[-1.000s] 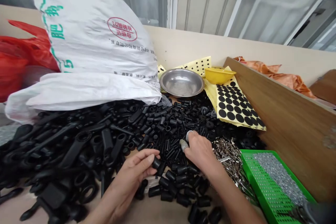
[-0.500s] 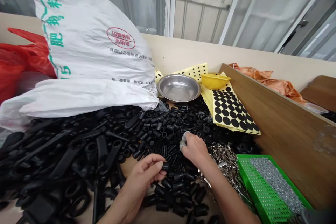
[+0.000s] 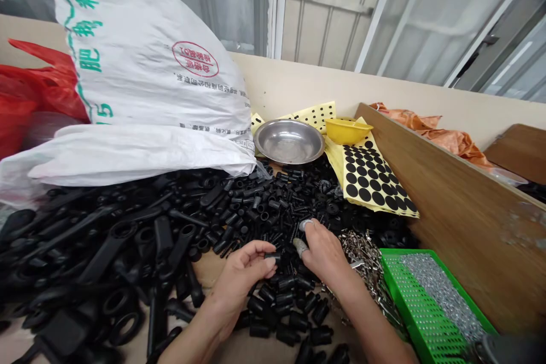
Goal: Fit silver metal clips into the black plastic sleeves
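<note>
The left hand (image 3: 243, 273) is closed in a pinch. Its thumb and fingertips grip a small black plastic tube (image 3: 273, 255) just above the pale surface (image 3: 209, 266). At its 3 o'clock, almost touching it, the right hand (image 3: 326, 253) lies half-curled, with taped fingertips (image 3: 301, 246) pressed into the heap of short black plastic sleeves (image 3: 273, 207). I cannot tell whether it pinches one. A green perforated tray (image 3: 405, 290) sits at 4 o'clock, and long black plastic levers (image 3: 106, 250) lie at 9 o'clock. Farther off are a round steel dish (image 3: 289, 141) at 12 o'clock and a white woven sack (image 3: 140, 85) at 11 o'clock.
</note>
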